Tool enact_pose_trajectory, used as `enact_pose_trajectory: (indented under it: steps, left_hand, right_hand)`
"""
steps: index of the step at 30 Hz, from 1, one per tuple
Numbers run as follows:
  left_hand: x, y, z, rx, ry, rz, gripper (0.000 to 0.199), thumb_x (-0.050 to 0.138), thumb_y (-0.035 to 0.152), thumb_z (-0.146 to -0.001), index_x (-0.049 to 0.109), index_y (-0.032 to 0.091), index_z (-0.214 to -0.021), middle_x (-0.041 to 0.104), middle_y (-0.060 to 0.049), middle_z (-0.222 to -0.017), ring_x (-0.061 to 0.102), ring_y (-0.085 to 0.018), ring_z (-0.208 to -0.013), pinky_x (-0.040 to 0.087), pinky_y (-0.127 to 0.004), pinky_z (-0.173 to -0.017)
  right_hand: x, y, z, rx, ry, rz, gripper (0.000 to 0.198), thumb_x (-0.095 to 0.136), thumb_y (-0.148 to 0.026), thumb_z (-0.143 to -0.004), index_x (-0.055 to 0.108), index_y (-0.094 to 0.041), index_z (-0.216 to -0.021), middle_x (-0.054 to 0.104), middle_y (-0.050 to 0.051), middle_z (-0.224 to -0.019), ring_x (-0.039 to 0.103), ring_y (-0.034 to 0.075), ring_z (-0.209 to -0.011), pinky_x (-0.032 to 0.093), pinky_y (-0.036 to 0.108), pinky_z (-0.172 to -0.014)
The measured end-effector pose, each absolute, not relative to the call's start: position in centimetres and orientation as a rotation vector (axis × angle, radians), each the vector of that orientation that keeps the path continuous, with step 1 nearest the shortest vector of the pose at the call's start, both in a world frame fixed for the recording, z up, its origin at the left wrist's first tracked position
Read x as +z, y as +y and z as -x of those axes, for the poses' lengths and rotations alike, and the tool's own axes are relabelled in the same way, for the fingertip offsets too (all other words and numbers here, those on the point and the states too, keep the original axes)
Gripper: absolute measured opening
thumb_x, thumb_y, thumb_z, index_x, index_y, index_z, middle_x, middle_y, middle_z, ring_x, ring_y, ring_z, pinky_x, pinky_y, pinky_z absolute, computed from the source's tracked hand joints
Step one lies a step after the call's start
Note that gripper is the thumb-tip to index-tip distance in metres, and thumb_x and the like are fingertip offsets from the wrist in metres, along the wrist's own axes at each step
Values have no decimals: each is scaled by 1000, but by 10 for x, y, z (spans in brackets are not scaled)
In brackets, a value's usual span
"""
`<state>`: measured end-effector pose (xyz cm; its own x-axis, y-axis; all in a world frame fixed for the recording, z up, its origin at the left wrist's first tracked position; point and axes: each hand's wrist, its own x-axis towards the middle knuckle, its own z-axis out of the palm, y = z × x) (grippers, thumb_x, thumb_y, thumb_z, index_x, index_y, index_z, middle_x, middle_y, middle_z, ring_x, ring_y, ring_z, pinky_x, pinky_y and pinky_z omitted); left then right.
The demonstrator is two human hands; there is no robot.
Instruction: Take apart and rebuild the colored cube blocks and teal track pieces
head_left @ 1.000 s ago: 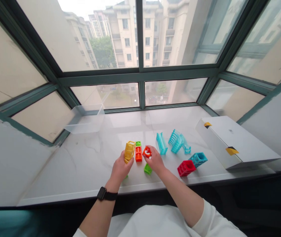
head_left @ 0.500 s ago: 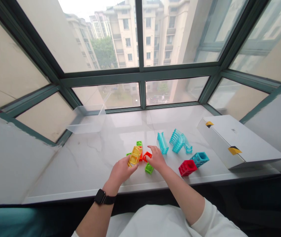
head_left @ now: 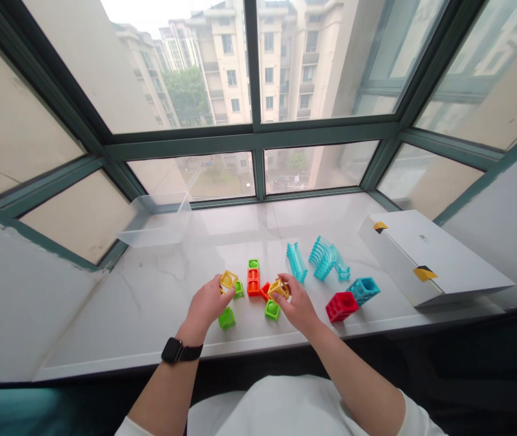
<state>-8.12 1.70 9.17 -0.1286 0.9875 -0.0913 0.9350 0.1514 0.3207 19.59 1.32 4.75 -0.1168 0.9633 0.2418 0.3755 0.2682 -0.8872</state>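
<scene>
Hands (head_left: pixel 206 307) (head_left: pixel 300 306), 2, with 2 yellow pieces (head_left: pixel 229 279) (head_left: pixel 277 289)

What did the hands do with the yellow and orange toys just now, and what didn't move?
The left hand moved left and now holds one yellow block instead of a longer yellow stack. The right hand let go of the orange piece and took hold of another yellow block. The red block, white box and clear bin stayed put.
</scene>
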Motion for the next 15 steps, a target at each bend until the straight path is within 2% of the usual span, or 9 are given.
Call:
enact_pose_trajectory:
  steps: [4,7,13,15]
  left_hand:
    - [87,53,86,136,2224,-1853,43,51,53,-94,58,22,-123,77,-15,-103,74,-34,-91,46,-34,-69]
    - [82,86,83,31,2202,-1843,50,53,53,-91,58,20,-128,77,-19,-110,74,-37,-101,48,-36,-74]
    - [70,136,85,-98,1995,-1853,43,71,58,-74,72,24,-99,81,-15,-106,75,-35,-100,50,-34,-75]
    - [67,141,89,-105,1934,-1846,47,77,61,-69,73,24,-97,81,-13,-103,75,-34,-99,50,-33,-74]
  right_hand:
    - [16,-11,-216,858,-1625,1455,30,58,-38,-97,60,-25,-124,73,9,-119,72,27,-109,58,43,-95]
    - [-8,-17,-224,835,-1583,1559,28,54,-38,-98,61,-24,-122,74,10,-117,72,29,-109,58,45,-94]
    - [-27,-5,-214,711,-1685,1502,19,52,-26,-98,68,-25,-108,72,10,-113,68,30,-111,55,47,-101]
    - [-28,1,-208,697,-1705,1500,19,50,-24,-99,68,-26,-105,72,9,-110,68,29,-109,56,47,-100]
